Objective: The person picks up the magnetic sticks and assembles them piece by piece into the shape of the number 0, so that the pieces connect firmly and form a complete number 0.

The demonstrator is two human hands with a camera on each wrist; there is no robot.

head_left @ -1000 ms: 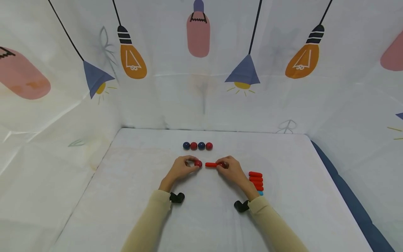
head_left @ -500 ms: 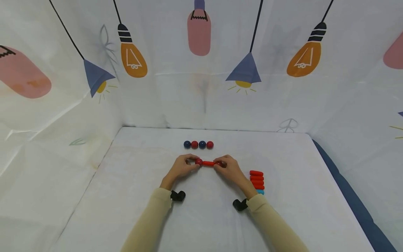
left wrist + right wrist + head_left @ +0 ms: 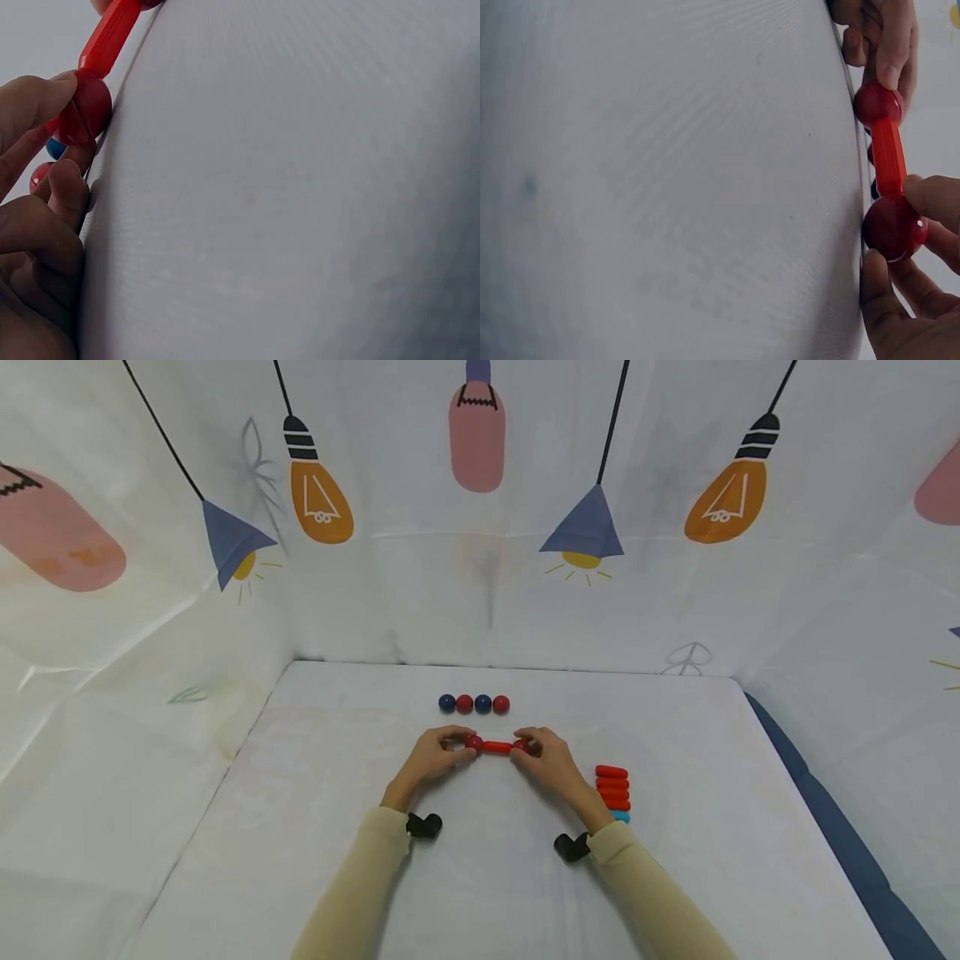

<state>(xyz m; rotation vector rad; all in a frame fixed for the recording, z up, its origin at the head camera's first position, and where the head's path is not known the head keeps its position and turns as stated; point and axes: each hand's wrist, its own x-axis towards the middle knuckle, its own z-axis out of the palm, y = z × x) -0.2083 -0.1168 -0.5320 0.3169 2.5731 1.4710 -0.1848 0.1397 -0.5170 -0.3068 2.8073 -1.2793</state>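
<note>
A red rod (image 3: 497,747) lies between two red balls near the middle of the table, with a ball at each end. My left hand (image 3: 433,755) pinches the left ball (image 3: 88,109) between thumb and fingers. On the other side, my right hand (image 3: 551,763) holds the right ball (image 3: 894,227), its thumb at the place where ball and rod meet. In the right wrist view all three pieces form one straight line, low over the white tabletop (image 3: 705,180).
Behind the hands, several balls stand in a row, blue balls (image 3: 447,703) alternating with red balls (image 3: 465,703). Several red rods (image 3: 612,783) lie side by side beyond the right wrist, with a blue rod (image 3: 620,816) partly hidden there. A patterned cloth (image 3: 420,602) rises behind the table.
The right hand has brought the rod leftward until its free end meets the left ball. Its fingers have since loosened a little, showing more of the right ball.
</note>
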